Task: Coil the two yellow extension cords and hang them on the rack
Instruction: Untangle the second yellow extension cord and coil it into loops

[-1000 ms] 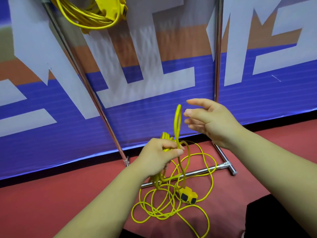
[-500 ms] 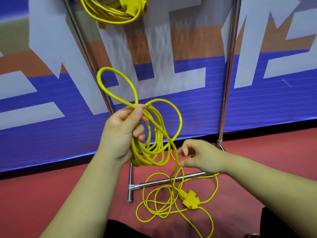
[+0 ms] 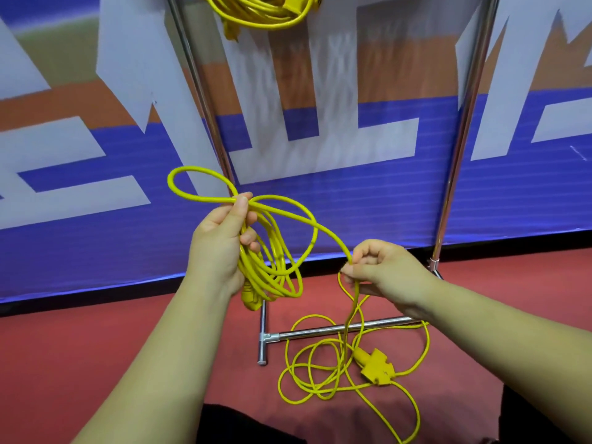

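Coiling a yellow cord [image 3: 275,274] in front of the rack [image 3: 336,330].
Left hand [image 3: 221,248] grips the coiled loops; right hand [image 3: 384,270] pinches the strand; slack and socket block [image 3: 378,368] lie on the floor [image 3: 96,347]; second cord [image 3: 256,14] hangs up top.

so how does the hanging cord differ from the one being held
The hanging cord is coiled, off the floor; the held cord is partly coiled, its socket end on the floor. No hand touches the hanging cord; the left hand and right hand grip the held cord. Both are yellow.
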Available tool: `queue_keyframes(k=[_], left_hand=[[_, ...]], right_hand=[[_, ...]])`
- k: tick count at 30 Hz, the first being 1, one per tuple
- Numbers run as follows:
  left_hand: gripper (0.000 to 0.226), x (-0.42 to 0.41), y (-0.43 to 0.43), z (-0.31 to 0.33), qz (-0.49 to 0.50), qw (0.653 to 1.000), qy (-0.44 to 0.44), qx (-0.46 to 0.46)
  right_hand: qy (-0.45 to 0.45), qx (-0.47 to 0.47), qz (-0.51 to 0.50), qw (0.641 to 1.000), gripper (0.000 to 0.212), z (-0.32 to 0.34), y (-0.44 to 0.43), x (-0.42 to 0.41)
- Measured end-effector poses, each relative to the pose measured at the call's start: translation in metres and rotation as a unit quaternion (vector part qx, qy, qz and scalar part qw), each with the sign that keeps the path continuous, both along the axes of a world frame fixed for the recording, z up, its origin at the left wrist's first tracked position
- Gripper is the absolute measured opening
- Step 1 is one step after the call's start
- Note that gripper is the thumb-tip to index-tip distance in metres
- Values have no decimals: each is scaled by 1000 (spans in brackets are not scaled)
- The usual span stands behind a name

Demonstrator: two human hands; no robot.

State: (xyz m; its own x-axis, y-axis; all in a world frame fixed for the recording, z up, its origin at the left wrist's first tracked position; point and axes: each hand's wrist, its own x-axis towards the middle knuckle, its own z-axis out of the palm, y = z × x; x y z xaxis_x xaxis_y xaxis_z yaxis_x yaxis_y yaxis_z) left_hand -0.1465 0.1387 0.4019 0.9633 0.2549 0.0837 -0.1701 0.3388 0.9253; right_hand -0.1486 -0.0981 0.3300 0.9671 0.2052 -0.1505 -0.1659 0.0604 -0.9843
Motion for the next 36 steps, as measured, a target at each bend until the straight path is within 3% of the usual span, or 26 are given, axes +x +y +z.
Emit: queue_keyframes(k=[13,16,19,22,24,26,27,28,30,31,36], left_hand=[[20,12,-3,-29,-9,997,48,65],[24,17,-3,-43,-31,989,79,123],[21,19,-5,-68,-92,960,138,225],[12,15,-10,-88,-196,900,198,334],[12,12,-17,-92,-241,869,225,368],[15,11,-21,-89,-244,870,230,361],[16,12,-23,-86,-234,879,227,348],[17,12,-24,-82,-217,890,221,335],[18,12,-23,-77,-171,911,205,315],[18,12,-22,-75,-149,920,194,306],[19,13,-18,-66,-80,952,148,256]], right_hand=[[-53,-29,-68,996,15,19,-9,-6],[-89,-60,-83,991,12,26,-14,-6],[-102,-64,-82,989,11,31,-19,-8],[-104,-45,-113,987,13,34,-26,-5],[-94,-41,-206,973,15,27,-41,9],[-49,-57,-312,947,14,5,-70,31],[-15,-81,-348,934,11,-7,-88,41],[14,-164,-345,924,12,-20,-107,49],[67,-408,-246,877,26,-35,-132,50],[88,-471,-185,858,29,-38,-136,46],[108,-599,43,793,30,-46,-134,26]])
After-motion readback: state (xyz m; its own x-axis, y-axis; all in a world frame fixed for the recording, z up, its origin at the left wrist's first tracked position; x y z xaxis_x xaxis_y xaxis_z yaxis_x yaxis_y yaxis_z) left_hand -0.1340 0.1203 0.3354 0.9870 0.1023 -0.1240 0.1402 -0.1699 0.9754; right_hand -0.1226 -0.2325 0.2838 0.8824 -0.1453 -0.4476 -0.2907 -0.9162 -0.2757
